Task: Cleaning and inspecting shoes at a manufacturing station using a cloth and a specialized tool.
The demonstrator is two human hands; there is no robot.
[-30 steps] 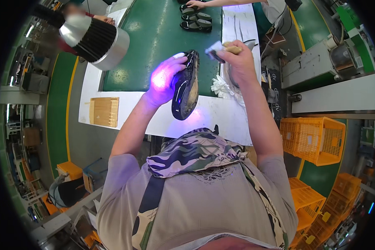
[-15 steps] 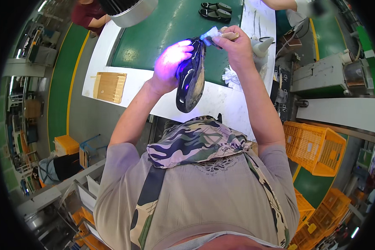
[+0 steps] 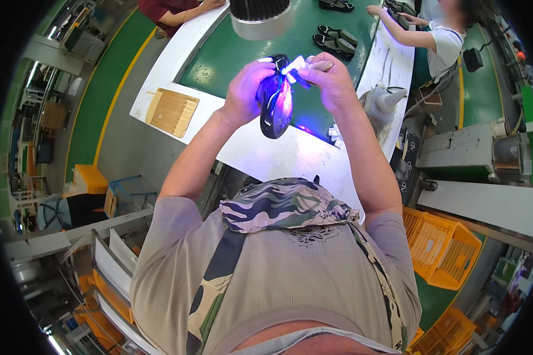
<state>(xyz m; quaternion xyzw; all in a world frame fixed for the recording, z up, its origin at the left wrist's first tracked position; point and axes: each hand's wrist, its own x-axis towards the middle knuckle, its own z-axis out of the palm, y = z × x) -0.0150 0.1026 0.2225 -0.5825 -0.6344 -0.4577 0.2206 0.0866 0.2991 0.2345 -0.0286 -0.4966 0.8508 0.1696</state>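
White cloth [image 3: 295, 66]: moved against black shoe [image 3: 271, 121], earlier apart. Left hand [image 3: 243, 93]: gripping shoe above bench [image 3: 320, 168], toward near edge. Right hand [image 3: 333, 86]: pinching cloth. Tan panel [image 3: 174, 112]: near-left corner.

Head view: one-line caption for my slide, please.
Left hand gripping a glossy black shoe, right hand holding a pale cloth at the shoe's far end, in violet light.

The bare left hand [image 3: 244, 92] hides part of the glossy black shoe [image 3: 272, 118]. At twelve o'clock, the top edge cuts off the silver-rimmed black lamp [image 3: 262, 25]; at eleven, the maroon-sleeved person [image 3: 167, 12].
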